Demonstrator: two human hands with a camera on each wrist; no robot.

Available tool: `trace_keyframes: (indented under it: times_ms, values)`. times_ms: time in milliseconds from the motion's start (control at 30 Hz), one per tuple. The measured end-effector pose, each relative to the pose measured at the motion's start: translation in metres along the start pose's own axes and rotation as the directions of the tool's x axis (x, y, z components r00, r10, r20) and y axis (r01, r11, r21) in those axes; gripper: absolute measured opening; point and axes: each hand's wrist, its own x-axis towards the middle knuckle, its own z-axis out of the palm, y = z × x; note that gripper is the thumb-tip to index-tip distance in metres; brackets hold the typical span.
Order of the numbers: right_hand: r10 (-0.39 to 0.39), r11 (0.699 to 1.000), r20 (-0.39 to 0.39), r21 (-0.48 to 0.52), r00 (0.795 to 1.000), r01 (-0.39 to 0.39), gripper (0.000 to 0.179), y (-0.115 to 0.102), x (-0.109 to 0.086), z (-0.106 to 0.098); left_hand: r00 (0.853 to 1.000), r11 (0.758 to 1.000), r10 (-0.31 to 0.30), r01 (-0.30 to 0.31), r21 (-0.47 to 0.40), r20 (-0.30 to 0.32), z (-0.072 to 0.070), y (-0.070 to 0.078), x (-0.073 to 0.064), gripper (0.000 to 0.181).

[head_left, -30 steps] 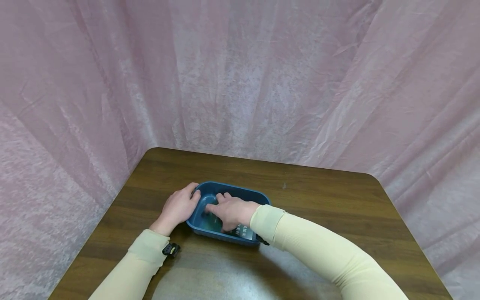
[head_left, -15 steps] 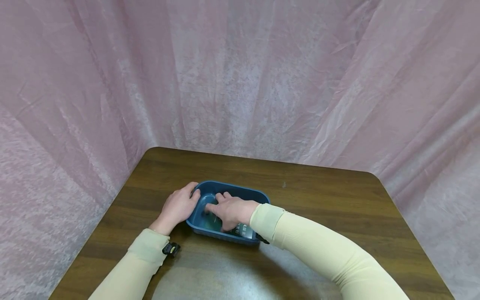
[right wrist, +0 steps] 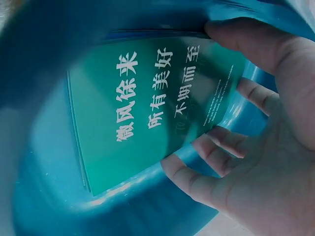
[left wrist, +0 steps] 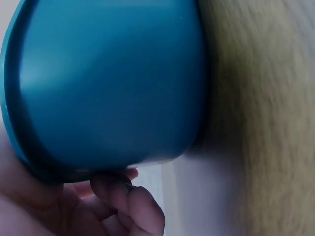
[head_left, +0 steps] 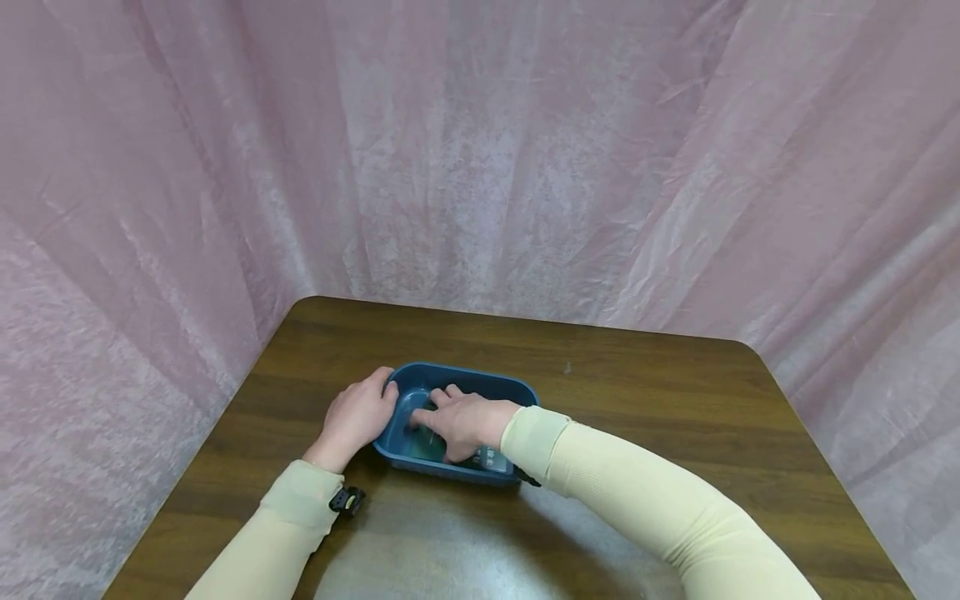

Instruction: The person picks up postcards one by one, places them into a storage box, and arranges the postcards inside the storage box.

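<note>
A blue plastic bin [head_left: 487,379] with rounded corners stands on the table. My left hand [head_left: 358,418] grips its left end at the rim; the bin's outer wall [left wrist: 113,88] fills much of the left wrist view, with curled fingers [left wrist: 142,209] below it. Inside the bin is my right hand [head_left: 465,427]. It spans a thin stack of green cards [right wrist: 138,108] with white Chinese characters, thumb at one edge and fingertips at the opposite edge. From the head, the hand and forearm hide most of the cards.
The brown wood-grain table [head_left: 660,417] has rounded far corners and a bright reflection near its front. Pink velvety curtains [head_left: 480,167] hang behind and at both sides. A black strap device [head_left: 347,501] is on the left wrist.
</note>
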Motion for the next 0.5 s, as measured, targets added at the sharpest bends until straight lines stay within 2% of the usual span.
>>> trace_keyframes:
  times_ms: [333, 433, 500]
  values:
    - [-0.014, 0.998, -0.002, 0.063, 1.000, 0.014, 0.070, 0.010, 0.005, 0.004, 1.000, 0.999, -0.026, 0.025, 0.047, 0.015, -0.001, 0.001, 0.003, 0.051]
    - [-0.026, 0.991, -0.034, 0.130, 0.999, 0.030, 0.069, 0.017, 0.000, 0.003, 1.000, 0.998, -0.019, 0.019, 0.055, 0.010, -0.003, 0.000, 0.003, 0.056]
    - [-0.032, 0.981, -0.082, 0.187, 0.996, 0.047, 0.069, 0.022, -0.008, 0.001, 1.000, 0.998, -0.010, 0.010, 0.060, -0.006, -0.006, -0.001, 0.002, 0.060]
